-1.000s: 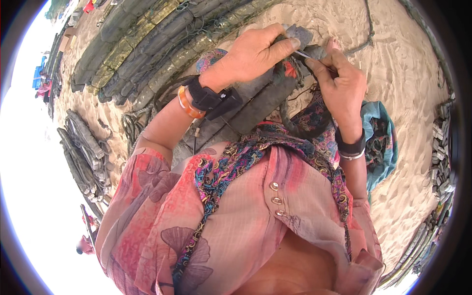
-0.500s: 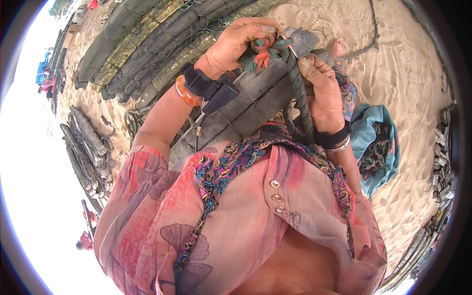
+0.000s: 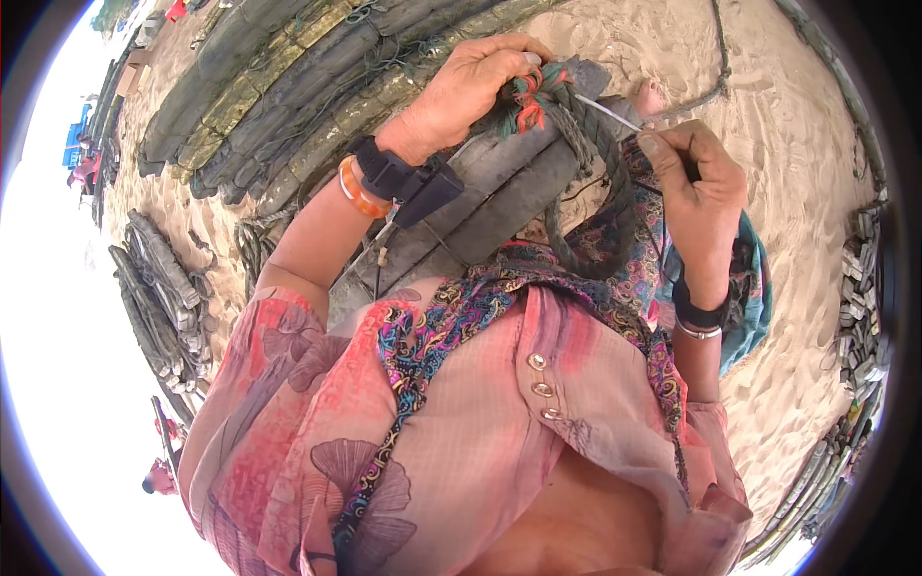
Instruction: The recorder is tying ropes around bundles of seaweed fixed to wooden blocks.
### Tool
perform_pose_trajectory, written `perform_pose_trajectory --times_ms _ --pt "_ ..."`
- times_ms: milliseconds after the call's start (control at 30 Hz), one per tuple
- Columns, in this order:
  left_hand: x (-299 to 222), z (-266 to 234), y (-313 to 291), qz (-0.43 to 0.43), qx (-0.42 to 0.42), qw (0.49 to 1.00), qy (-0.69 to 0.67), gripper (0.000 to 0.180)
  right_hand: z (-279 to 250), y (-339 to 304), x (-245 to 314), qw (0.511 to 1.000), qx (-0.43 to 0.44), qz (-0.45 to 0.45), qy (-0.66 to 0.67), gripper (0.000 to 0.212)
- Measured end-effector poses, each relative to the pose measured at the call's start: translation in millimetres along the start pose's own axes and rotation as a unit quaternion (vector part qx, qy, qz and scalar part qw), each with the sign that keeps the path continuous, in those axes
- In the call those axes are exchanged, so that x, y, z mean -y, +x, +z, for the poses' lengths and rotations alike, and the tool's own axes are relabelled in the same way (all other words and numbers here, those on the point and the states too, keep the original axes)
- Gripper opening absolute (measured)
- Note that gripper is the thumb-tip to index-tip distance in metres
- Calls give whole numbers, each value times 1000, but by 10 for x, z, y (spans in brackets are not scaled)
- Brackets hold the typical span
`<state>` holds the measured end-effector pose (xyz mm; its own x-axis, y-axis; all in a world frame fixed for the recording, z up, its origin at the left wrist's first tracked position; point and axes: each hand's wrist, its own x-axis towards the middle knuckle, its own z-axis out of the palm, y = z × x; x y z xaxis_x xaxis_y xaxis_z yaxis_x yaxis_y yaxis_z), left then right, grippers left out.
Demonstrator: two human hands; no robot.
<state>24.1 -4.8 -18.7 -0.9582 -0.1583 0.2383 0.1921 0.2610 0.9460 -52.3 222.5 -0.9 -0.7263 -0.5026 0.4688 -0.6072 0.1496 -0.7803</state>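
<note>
While the dark rope (image 3: 622,187) is hanging in a loop by the patterned cloth (image 3: 480,288) at the lap, a blue-green bag (image 3: 747,338) is lying near right; grey blocks (image 3: 509,197) are lying just beyond the cloth, left of the loop; farther off, the right hand (image 3: 696,182) is pinching a thin white strand (image 3: 610,113) between thumb and forefinger; it is running left to a red-and-green knot (image 3: 528,101), which the left hand (image 3: 466,91) is gripping, its fingertips partly hidden; far left, long grey bundles (image 3: 298,86) are resting on sand (image 3: 788,125).
</note>
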Motion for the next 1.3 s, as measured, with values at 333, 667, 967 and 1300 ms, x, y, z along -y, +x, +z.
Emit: perform_pose_trajectory --times_ms 333,667,967,1300 --pt "50 64 -7 43 -31 999 3 35 195 -74 46 966 -76 -114 -221 15" --pt "45 11 0 -17 31 998 58 35 277 -7 -39 959 -30 -138 -246 13" --pt "100 39 17 -40 18 998 53 35 274 77 -155 974 73 -85 -199 7" --pt "369 -245 157 370 55 908 188 31 641 16 -215 862 81 244 436 9"
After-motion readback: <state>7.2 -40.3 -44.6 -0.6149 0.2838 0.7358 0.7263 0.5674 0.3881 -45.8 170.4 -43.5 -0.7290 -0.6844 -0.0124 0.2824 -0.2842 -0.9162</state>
